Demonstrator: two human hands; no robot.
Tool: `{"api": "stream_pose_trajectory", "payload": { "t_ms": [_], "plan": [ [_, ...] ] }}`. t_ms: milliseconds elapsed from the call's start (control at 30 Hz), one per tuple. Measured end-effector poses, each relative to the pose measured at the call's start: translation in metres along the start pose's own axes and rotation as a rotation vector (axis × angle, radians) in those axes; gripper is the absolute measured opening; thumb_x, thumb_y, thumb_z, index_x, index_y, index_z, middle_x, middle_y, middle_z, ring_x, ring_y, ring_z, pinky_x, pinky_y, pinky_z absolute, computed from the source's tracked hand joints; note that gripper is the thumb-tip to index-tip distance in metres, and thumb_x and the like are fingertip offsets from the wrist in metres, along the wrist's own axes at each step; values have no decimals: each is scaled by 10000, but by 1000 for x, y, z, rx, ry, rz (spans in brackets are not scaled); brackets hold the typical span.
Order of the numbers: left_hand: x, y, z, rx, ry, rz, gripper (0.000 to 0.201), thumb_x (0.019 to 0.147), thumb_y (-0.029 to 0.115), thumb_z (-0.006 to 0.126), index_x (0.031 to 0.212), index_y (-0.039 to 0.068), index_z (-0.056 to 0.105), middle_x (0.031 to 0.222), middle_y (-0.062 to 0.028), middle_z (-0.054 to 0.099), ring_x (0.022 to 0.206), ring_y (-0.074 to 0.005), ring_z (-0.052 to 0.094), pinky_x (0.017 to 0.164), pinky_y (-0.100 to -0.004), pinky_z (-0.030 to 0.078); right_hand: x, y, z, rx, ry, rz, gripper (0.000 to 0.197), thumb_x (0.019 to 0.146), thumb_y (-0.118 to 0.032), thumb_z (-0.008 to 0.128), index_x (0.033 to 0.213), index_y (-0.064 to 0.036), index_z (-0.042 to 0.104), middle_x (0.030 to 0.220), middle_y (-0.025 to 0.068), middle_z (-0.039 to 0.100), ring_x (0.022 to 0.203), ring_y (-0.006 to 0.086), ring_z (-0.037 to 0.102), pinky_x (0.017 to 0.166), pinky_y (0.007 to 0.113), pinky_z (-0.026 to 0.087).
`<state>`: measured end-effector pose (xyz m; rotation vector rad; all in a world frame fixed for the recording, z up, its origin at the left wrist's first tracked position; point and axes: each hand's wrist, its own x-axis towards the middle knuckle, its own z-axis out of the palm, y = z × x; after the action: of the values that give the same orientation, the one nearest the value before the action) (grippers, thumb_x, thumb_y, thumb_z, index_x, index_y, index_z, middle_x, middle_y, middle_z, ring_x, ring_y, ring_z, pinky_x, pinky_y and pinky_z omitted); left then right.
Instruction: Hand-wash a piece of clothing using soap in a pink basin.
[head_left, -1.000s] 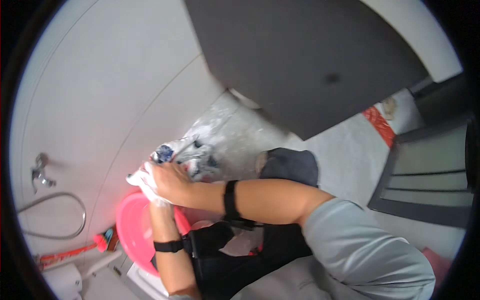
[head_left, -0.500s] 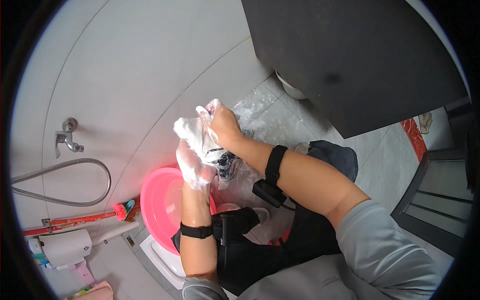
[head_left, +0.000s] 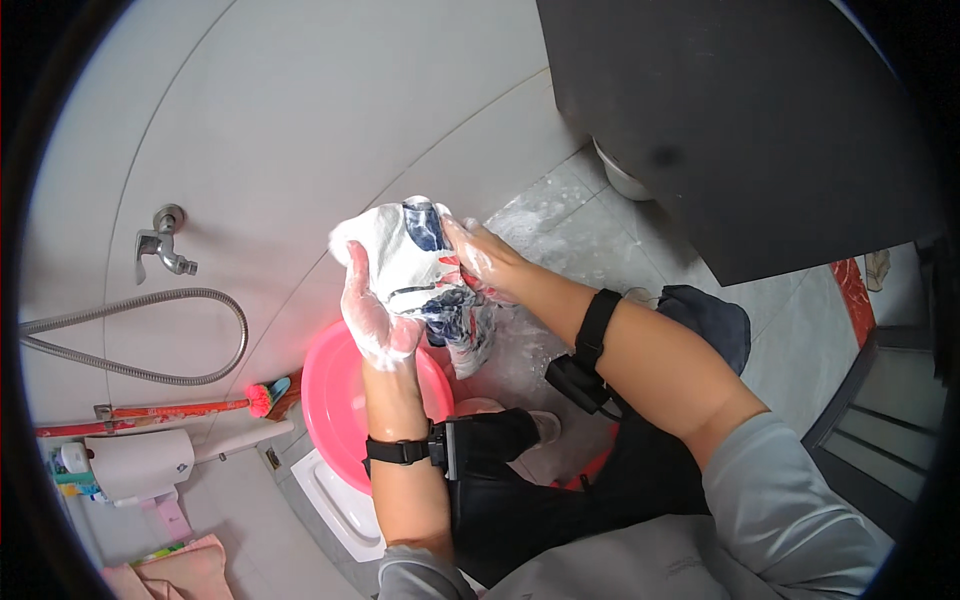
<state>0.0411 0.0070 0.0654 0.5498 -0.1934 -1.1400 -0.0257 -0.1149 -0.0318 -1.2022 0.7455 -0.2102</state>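
Observation:
A wet white garment (head_left: 395, 250) with navy and red patterned patches hangs between my hands, soapy lather along its left end. My left hand (head_left: 375, 325), coated in suds, holds its lower left side, with some fingers hidden by the cloth. At the garment's right edge, my right hand (head_left: 485, 258) grips the fabric, also lathered. The patterned lower part droops above the floor, close to a pink basin (head_left: 330, 400) that sits partly beneath my left forearm.
Left, on the wall, are a metal tap (head_left: 165, 245) and a looped shower hose (head_left: 235, 320). A dark panel (head_left: 720, 120) juts in at upper right. Dark cloth (head_left: 710, 320) lies right of my right forearm. Soapy water spreads on the tiles (head_left: 540, 215).
The bunched garment has been opened out, showing more of its navy and red pattern. My right hand has moved down and right, and my view has shifted slightly.

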Motion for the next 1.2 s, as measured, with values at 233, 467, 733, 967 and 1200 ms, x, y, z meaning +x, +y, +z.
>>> {"api": "stream_pose_trajectory", "payload": {
  "t_ms": [233, 467, 733, 967, 1200],
  "plan": [
    [-4, 2, -22, 131, 70, 168, 501, 989, 412, 428, 1317, 35, 455, 1286, -148, 552, 1132, -334, 563, 979, -480, 448, -36, -20, 3, -15, -109, -161, 689, 912, -607, 429, 975, 34, 674, 890, 243, 667, 915, 303, 638, 816, 371, 462],
    [-1, 6, -34, -39, -28, 149, 526, 990, 432, 386, 1347, 49, 433, 1311, -158, 532, 1181, -353, 526, 1001, -521, 416, -19, 13, -8, -393, -247, -357, 520, 916, -468, 575, 1042, 32, 641, 996, 104, 678, 926, 172, 609, 811, 303, 468],
    [3, 11, -55, 59, 27, 262, 526, 990, 412, 396, 1363, 41, 417, 1325, -154, 527, 1201, -351, 514, 1032, -509, 394, -10, 11, -26, -632, 7, -451, 371, 923, -331, 521, 917, 21, 634, 921, 251, 650, 901, 421, 617, 780, 483, 484],
    [1, 11, -49, 124, 62, 302, 523, 1008, 410, 328, 1374, 47, 418, 1390, -137, 478, 1247, -347, 472, 1067, -533, 336, -6, 5, -31, -420, 436, -341, 336, 958, -259, 495, 987, 62, 591, 952, 293, 617, 942, 456, 579, 788, 447, 472],
    [4, 5, -39, 99, 149, 293, 530, 1014, 409, 296, 1383, 44, 401, 1395, -137, 471, 1255, -344, 461, 1073, -523, 332, -9, -19, -47, 96, 316, -260, 448, 891, -376, 647, 1047, 42, 610, 1004, 154, 656, 903, 220, 610, 812, 354, 469]
  ]
}}
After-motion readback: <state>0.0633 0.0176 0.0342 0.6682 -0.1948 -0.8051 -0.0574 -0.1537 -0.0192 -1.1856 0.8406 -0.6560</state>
